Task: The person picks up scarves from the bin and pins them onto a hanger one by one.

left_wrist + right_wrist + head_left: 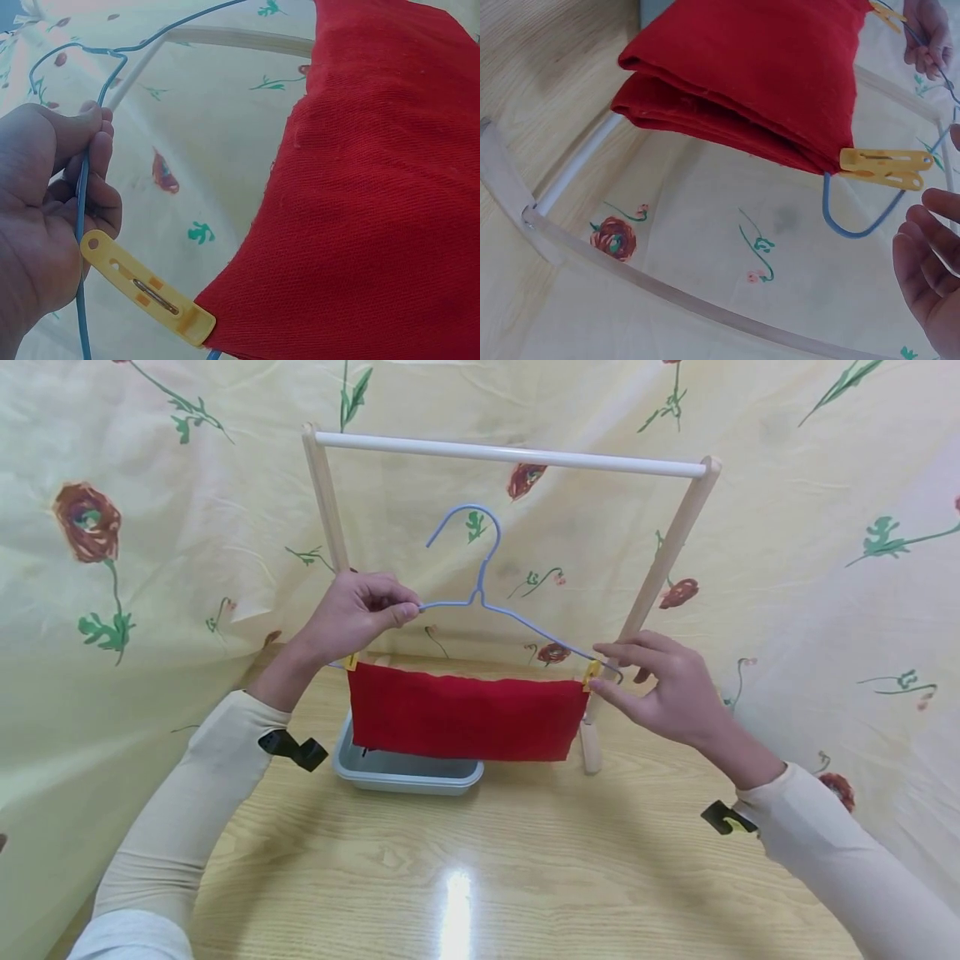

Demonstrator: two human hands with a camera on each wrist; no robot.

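Note:
My left hand [358, 617] pinches the blue wire clothes hanger [481, 575] on its left shoulder, thumb against fingers. Below the hanger hangs a folded red cloth [465, 714], a yellow clothespin at each upper corner. The left clothespin [150, 289] lies close to my left palm in the left wrist view. At the cloth's other corner, my right hand [667, 689] is beside the right clothespin [885, 166]. Its fingers are loosely bent and spread, and the right wrist view shows a gap between them and the clothespin. The hanger's hook points up, touching nothing.
Behind the hanger stands a rack with a white bar [510, 453] and wooden posts [671, 547]. A grey-blue basin [408, 783] sits on the wooden table [525, 860], partly behind the cloth. Floral fabric [247, 460] covers the back and sides.

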